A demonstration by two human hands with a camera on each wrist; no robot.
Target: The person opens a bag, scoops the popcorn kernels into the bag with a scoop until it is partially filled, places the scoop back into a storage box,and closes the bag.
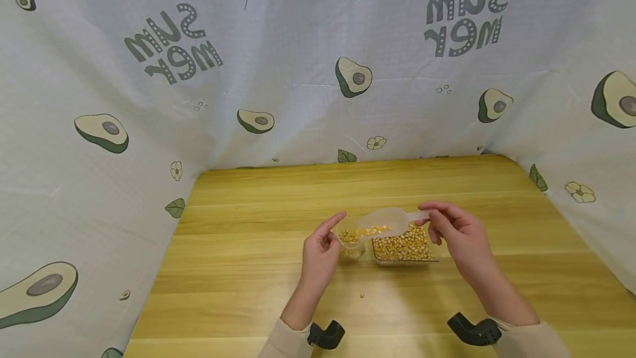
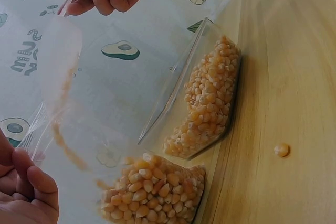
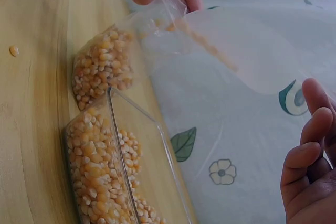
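My right hand pinches the handle of a translucent white scoop, which is tilted with its mouth over a clear plastic bag. Corn kernels slide from the scoop into the bag, as the left wrist view shows. My left hand pinches the bag's upper edge and holds it upright. Kernels fill the lower part of the bag, which stands on the table. Right beside it is a clear rectangular container with many corn kernels in it.
A single loose kernel lies on the wooden table, nearer to me than the bag. White cloth printed with avocados hangs behind the table and along both sides.
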